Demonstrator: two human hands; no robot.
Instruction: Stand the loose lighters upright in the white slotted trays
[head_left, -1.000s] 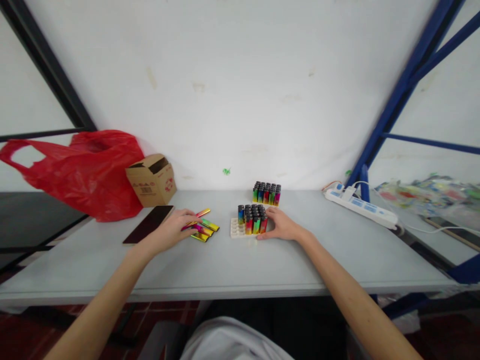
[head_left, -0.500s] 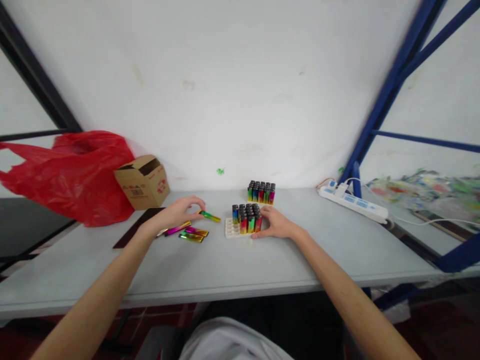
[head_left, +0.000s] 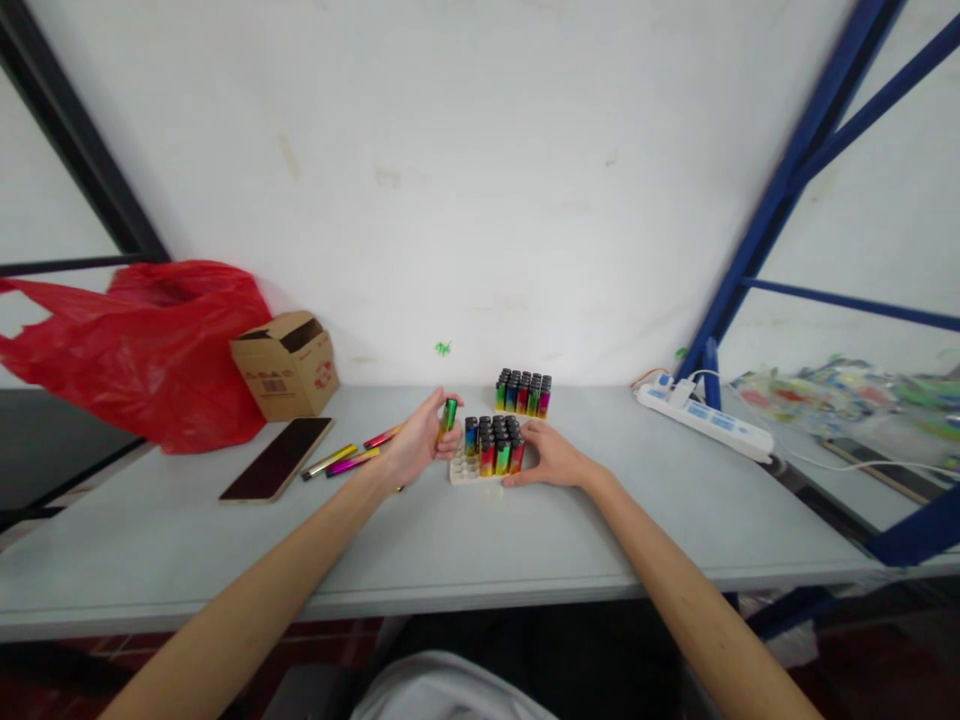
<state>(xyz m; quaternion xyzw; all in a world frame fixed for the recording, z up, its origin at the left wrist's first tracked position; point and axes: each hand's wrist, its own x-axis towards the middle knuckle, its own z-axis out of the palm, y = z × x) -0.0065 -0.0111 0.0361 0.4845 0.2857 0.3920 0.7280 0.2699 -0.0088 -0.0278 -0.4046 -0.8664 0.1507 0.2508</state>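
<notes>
A shiny green-and-gold lighter [head_left: 448,420] is held nearly upright by my left hand [head_left: 421,440], close to the left side of a white tray [head_left: 463,472]. Black-topped lighters [head_left: 501,455] in several colours stand in the tray's middle and right part; bare holes show at its left. My right hand [head_left: 553,456] grips the right side of the tray, its thumb at the front corner and its fingers behind. Loose lighters [head_left: 352,461] lie on the table left of my left hand, partly covered by the wrist.
A second block of standing lighters [head_left: 523,395] is by the wall. To the left are a dark phone [head_left: 279,460], a cardboard box [head_left: 289,368] and a red plastic bag [head_left: 165,360]. A white power strip [head_left: 709,420] lies at the right, beside a blue metal frame [head_left: 772,220].
My left hand has moved right with the lighter, which has turned from lying flat to upright. The phone and more loose lighters now show. My right hand stays at the tray.
</notes>
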